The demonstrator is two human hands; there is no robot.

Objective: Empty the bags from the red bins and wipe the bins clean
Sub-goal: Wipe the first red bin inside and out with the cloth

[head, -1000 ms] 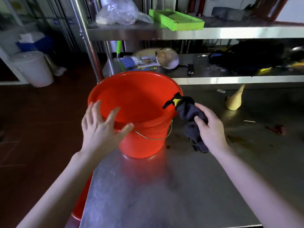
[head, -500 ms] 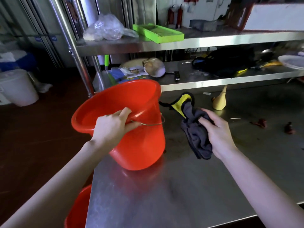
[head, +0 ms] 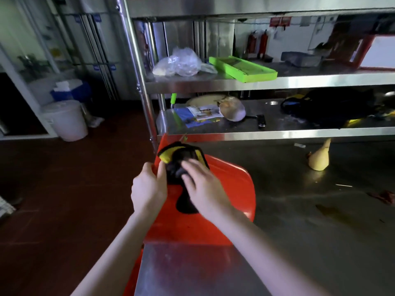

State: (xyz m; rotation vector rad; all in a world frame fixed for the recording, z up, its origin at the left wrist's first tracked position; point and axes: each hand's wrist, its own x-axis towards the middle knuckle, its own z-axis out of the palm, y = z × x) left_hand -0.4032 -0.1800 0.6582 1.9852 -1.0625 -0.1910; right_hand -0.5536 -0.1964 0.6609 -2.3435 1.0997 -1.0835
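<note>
Steel shelf post [head: 136,67] crowds the tipped red bin [head: 224,189]; left hand [head: 148,189] grips its edge, right hand [head: 205,186] presses a dark cloth [head: 181,161], bin mouth hidden.

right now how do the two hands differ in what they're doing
The left hand curls over the edge of the red bin, which lies tipped on the steel table; the right hand lies flatter, palm down on the outer wall. The left hand touches only the bin; the right hand presses a dark cloth with yellow trim against it. Both are bare and work the same bin.
</note>
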